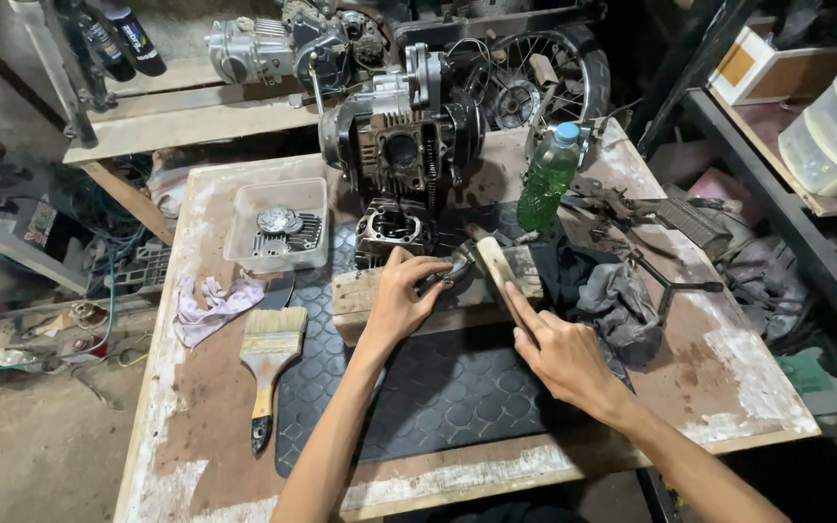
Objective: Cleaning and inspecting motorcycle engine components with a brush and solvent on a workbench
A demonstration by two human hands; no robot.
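Left hand (401,302) pins a small dark metal part (448,273) on the wooden block (360,295) mid-bench while the right hand (559,353) grips a wooden stick (498,273) against it; the part looks stiff, oily, likely slippery, best clamped by its edges.

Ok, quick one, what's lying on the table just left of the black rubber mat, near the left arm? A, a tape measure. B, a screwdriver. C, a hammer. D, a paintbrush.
D: a wide paintbrush with pale bristles and a wooden handle lies on the table beside the mat, left of the left hand.
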